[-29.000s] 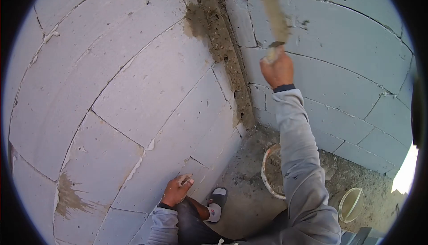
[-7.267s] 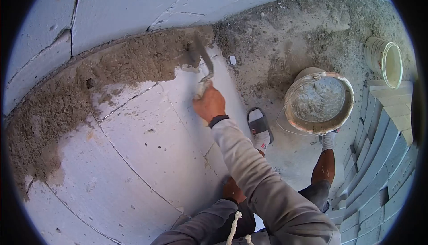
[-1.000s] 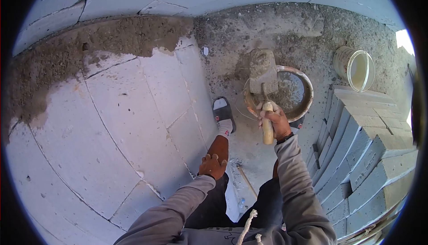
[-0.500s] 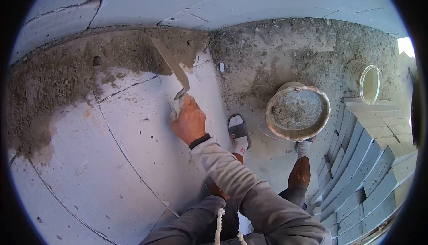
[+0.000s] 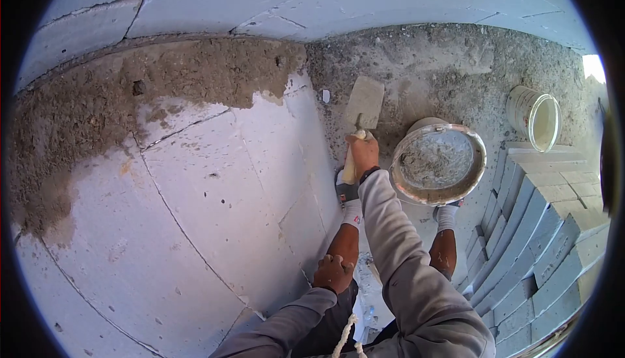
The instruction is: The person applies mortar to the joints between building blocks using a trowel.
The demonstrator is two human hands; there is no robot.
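Reference all positions to the mortar bucket (image 5: pixel 482 156). The right hand (image 5: pixel 366 151) holds the trowel (image 5: pixel 364 102) just left of the bucket, with fingers closed around the pale handle. The blade points away from the body, above the floor; this grip likely leaves the flat face free to carry or press material. The left hand (image 5: pixel 333 273) rests on the left leg, nearer the body than the bucket, probably for support; its fingers are bent, but the palm is hidden, so its closure cannot be determined. The bucket contains grey mortar (image 5: pixel 436 159) and stands near the right foot (image 5: pixel 446 213), presumably for short reach. Left of the bucket, the block wall (image 5: pixel 195 201) carries a rough mortar band (image 5: pixel 189 71). Right of it are the smaller pail (image 5: pixel 519 107) and the stacked blocks (image 5: pixel 553 234).
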